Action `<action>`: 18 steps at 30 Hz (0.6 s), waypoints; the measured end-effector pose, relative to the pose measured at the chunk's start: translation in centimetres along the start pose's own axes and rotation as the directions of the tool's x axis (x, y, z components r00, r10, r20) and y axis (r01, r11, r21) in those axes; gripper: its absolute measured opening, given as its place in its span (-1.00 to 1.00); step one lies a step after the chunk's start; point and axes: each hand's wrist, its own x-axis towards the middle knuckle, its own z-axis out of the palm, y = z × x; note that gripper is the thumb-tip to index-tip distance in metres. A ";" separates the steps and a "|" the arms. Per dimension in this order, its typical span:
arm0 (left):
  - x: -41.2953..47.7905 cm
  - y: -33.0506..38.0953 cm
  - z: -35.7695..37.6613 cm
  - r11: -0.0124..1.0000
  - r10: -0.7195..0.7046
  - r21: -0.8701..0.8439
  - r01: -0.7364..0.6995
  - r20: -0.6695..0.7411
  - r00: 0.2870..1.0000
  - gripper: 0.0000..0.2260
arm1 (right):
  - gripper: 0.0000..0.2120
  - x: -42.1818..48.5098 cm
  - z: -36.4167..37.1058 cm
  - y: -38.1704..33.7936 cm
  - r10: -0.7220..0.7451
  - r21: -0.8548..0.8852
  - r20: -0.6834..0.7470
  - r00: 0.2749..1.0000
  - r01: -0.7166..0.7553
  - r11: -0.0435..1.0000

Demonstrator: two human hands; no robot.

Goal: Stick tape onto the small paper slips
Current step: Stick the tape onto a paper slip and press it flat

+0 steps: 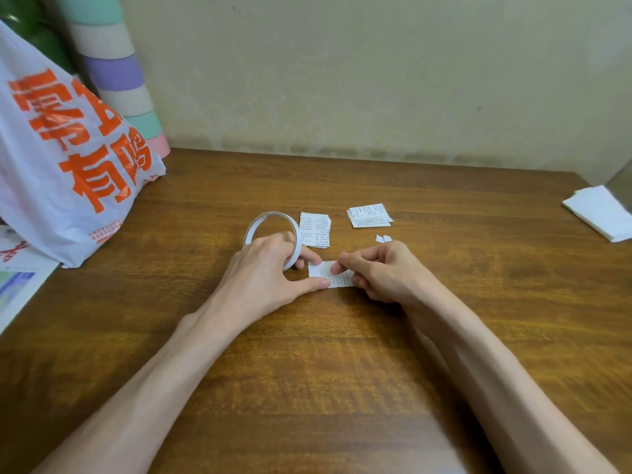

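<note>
Here, the right hand [381,268] pinches the printed paper slip [338,279] on the wooden table [335,378], the left hand [268,265] gripping the tape roll [297,236] just left of that slip, thumb pressing its edge, with two slip stacks [315,230] beyond it.

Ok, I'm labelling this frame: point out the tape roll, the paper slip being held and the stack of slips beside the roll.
tape roll [296,234], head view, right side of its ring.
paper slip [337,280], head view, its printed middle.
stack of slips [315,230], head view, middle of the top slip.
</note>
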 end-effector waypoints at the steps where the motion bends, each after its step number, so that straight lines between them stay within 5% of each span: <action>1: 0.0 -0.1 0.0 1.000 0.004 -0.003 -0.004 -0.003 1.000 -0.69 | -0.70 -0.1 0.0 0.0 -0.002 -0.016 -0.007 1.000 0.002 1.000; 18: 0.1 -0.6 0.5 0.991 0.104 -0.084 -0.101 0.031 0.994 -0.84 | -0.69 -0.4 0.2 -0.4 0.012 -0.046 -0.033 0.999 -0.014 0.999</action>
